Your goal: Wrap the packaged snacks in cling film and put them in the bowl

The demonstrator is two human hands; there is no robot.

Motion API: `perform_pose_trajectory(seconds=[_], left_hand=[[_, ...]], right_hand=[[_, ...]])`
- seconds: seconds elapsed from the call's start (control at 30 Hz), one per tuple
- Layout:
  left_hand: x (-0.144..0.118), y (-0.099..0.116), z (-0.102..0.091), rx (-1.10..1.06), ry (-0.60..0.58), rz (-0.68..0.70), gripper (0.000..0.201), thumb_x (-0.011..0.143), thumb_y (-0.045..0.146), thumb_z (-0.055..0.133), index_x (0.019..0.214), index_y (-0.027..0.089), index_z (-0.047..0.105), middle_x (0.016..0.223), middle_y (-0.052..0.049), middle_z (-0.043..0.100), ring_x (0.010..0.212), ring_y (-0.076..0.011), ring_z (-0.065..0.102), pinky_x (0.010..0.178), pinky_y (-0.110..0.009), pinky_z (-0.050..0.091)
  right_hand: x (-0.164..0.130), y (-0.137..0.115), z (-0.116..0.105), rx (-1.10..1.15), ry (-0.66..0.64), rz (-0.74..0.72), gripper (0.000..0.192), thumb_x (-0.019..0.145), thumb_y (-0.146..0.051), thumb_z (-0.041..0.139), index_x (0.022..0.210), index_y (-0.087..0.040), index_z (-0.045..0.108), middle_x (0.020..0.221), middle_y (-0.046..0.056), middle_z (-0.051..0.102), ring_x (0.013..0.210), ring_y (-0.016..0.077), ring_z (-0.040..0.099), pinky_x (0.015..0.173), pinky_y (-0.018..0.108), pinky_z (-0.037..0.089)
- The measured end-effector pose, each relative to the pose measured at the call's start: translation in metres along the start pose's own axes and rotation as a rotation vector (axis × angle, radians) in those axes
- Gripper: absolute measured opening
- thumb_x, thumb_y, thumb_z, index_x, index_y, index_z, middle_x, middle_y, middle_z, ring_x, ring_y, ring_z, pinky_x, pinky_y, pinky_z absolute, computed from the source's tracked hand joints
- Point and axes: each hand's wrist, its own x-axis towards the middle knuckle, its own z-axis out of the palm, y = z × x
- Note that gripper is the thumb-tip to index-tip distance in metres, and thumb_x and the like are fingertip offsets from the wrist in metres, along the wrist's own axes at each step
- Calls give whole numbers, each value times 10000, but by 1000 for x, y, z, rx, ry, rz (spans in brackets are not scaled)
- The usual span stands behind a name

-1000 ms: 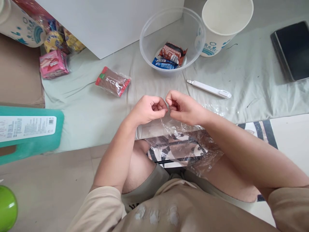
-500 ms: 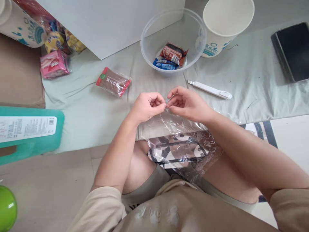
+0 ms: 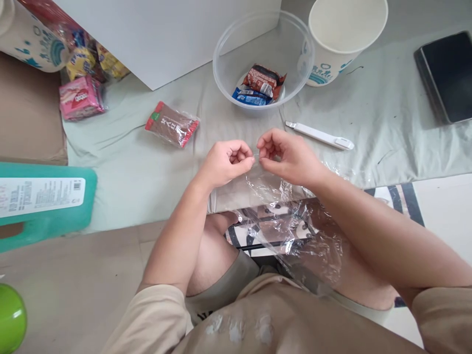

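Observation:
My left hand (image 3: 228,164) and my right hand (image 3: 286,156) are close together over the cloth's front edge, fingers curled and thumbs pressed to fingertips. Both pinch the top edge of a clear plastic film (image 3: 280,189), which looks like a thin bag. The film hangs below them and spreads crinkled over my lap. Beyond my right hand lies a white utility knife (image 3: 320,136). Left of my hands is a small snack packet (image 3: 172,125) with a brown middle and red ends.
A clear plastic bowl (image 3: 218,73) holds red-brown and blue wrapped snacks (image 3: 262,81). Near it are a paper tub (image 3: 341,37) and a phone (image 3: 447,76). At left are a pink packet (image 3: 81,98), a teal container (image 3: 88,196) and a cardboard box (image 3: 31,118). A white panel (image 3: 158,39) stands behind.
My fingertips have moved slightly apart, my right hand shifting a little right and up. The plastic film hangs differently and its lower part has swung to the right.

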Motion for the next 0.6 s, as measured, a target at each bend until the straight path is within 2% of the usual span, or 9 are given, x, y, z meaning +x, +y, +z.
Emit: perform_pose_trajectory(seconds=[0.1,0.17,0.23,0.33,0.43,0.53,0.6], left_hand=[[0,-1,2,21,-5,17,205,711,340,726,794,164,660,577,51,509,511,-69,418,478,-208,358],[1,-4,4,88,36,66,142,746,295,700,786,162,675,582,48,507,519,-71,421,491,-213,357],[2,-7,5,183,118,190,77,785,230,663,760,164,693,606,34,539,542,-74,445,518,-216,370],[4,-14,5,310,246,458,83,841,184,670,779,177,725,666,17,601,576,-79,487,546,-217,390],[5,-18,6,396,333,635,91,903,199,697,820,185,731,720,4,646,588,-76,508,550,-217,393],[6,-18,7,433,362,706,110,947,214,681,845,185,712,741,0,650,593,-75,518,556,-221,399],[6,-17,8,433,345,717,117,962,224,666,856,184,695,730,4,629,597,-78,522,549,-219,395]], right_hand=[[0,-1,-1,-62,21,-44,175,734,-155,624,902,-192,594,791,6,639,688,130,549,667,297,467],[-1,-1,-3,-135,19,-107,99,745,-143,608,830,-195,604,785,11,632,702,134,551,678,296,465],[-1,-1,-5,-206,11,-195,67,757,-138,597,776,-196,625,808,23,645,725,140,564,695,298,470],[-3,-2,-6,-232,-1,-297,53,799,-189,615,811,-199,665,876,39,686,780,153,601,731,304,490],[-5,-5,-6,-195,52,-267,66,872,-251,608,883,-199,647,833,21,700,770,146,629,738,296,501],[-5,-7,-4,-199,132,-192,64,901,-250,596,898,-198,634,743,-7,690,688,127,628,696,277,492],[-5,-7,-3,-239,147,-204,49,878,-225,613,876,-197,653,730,-6,696,670,127,622,677,273,485]])
